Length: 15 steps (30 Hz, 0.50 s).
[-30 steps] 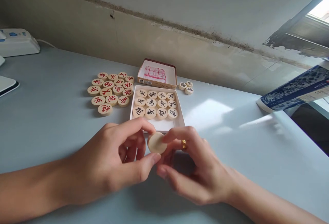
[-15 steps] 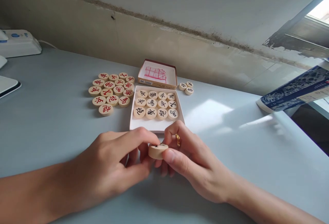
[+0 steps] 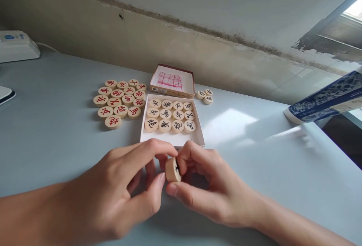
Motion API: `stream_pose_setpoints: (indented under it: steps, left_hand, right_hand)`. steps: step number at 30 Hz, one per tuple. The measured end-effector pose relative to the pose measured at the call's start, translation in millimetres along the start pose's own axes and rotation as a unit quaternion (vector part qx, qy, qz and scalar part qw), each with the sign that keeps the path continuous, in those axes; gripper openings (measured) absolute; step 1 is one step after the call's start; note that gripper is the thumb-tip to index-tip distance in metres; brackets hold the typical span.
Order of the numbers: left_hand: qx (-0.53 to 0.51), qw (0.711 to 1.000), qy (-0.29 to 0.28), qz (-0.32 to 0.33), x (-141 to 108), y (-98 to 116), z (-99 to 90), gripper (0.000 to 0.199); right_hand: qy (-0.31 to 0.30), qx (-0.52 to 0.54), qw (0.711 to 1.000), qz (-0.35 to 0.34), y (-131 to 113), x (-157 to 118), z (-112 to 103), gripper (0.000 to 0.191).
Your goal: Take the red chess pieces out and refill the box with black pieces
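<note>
A round wooden Chinese chess piece [image 3: 172,170] is tilted on edge between my hands, its black-marked face turned right. My left hand [image 3: 127,182] curls round its left side, index finger at the top and thumb at the lower left. From the right, my right hand [image 3: 212,185] grips it with the thumb below and bent fingers against the face. Just beyond stands a white box tray [image 3: 181,137] holding rows of black-marked pieces [image 3: 165,114]. Its front strip shows bare white bottom.
Red-marked pieces [image 3: 121,110] lie grouped left of the tray. Behind it rests the box lid [image 3: 173,81], with three black-marked pieces [image 3: 208,100] beside it. A blue patterned carton [image 3: 325,97] is at the right, a white device [image 3: 19,46] at the far left.
The chess piece has turned from lying nearly flat to standing on edge, its face now to the right. My right thumb has moved beneath it. The view has shifted slightly.
</note>
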State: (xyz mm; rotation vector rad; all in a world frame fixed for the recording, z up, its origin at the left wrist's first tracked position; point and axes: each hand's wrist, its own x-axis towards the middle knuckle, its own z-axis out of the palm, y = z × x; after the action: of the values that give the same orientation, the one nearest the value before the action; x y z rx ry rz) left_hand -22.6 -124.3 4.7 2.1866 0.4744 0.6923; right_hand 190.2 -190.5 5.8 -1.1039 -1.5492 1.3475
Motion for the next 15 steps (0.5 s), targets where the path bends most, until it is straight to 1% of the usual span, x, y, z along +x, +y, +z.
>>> stream_pose_setpoints:
  steps: [5,8,9,12,15]
  left_hand:
    - [-0.012,0.999,-0.024,-0.021,-1.7,-2.2,0.7,0.024]
    - [-0.021,0.998,-0.025,-0.060,1.6,-1.7,1.1,0.011]
    - [-0.021,0.997,-0.026,-0.076,2.5,-1.2,1.1,0.010]
    - [-0.026,0.993,-0.036,-0.112,4.4,0.8,0.4,0.017]
    - [-0.030,0.990,-0.049,-0.131,5.9,2.4,-0.3,0.020]
  right_hand:
    - [0.005,-0.012,1.000,-0.007,-1.8,0.1,-0.2,0.032]
    - [0.011,-0.005,1.000,-0.009,-2.7,0.8,0.4,0.033]
    - [0.011,-0.007,1.000,-0.010,-2.9,1.1,0.6,0.034]
    - [0.010,-0.024,0.999,-0.027,-3.0,1.6,0.3,0.034]
    - [0.010,-0.035,0.999,-0.040,-0.9,1.1,-0.6,0.035]
